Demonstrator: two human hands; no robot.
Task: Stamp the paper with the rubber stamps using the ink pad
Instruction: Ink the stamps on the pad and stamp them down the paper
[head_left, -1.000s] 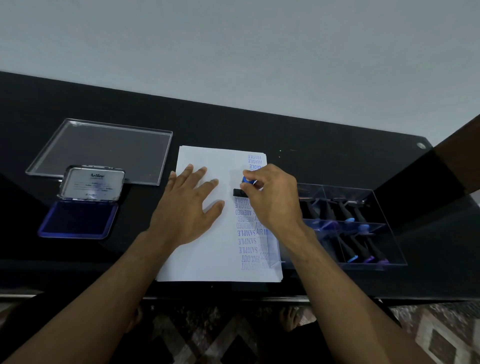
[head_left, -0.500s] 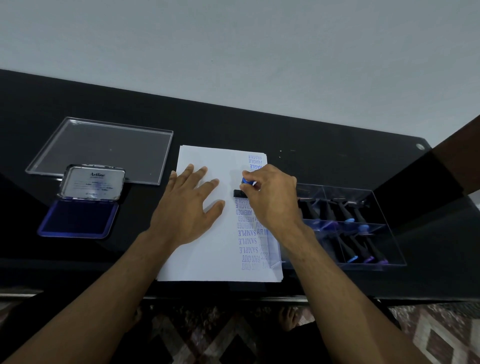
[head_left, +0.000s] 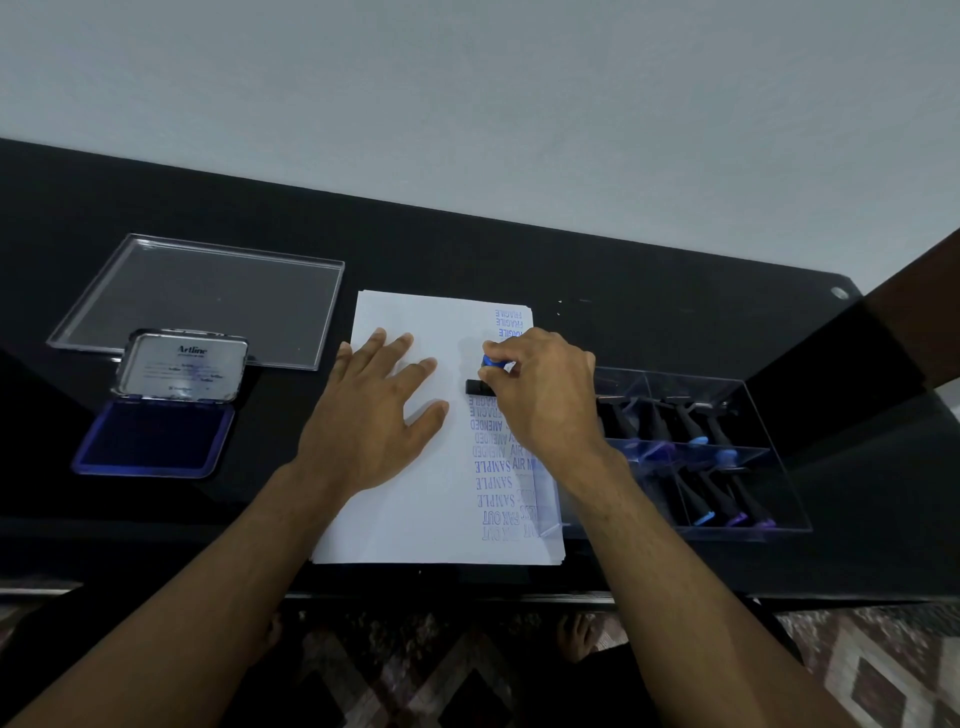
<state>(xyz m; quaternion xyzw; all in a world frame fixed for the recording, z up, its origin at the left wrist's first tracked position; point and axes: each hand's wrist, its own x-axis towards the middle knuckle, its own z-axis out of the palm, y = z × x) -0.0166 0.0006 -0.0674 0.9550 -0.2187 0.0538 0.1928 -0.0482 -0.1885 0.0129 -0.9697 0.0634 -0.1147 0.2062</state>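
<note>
A white paper sheet (head_left: 410, 499) lies in the middle of the black table, with blue stamped words in columns down its right side. My left hand (head_left: 374, 415) rests flat on the paper's left half, fingers spread. My right hand (head_left: 540, 395) grips a rubber stamp (head_left: 480, 379) with a blue-topped handle and black base; the base sits on the paper above the stamped words. The open ink pad (head_left: 156, 436), blue pad showing and metal lid raised, stands at the left.
A clear acrylic box (head_left: 748, 467) at the right holds several more stamps with black handles. Its flat clear lid (head_left: 208, 296) lies at the back left behind the ink pad. The table's front edge runs just below the paper.
</note>
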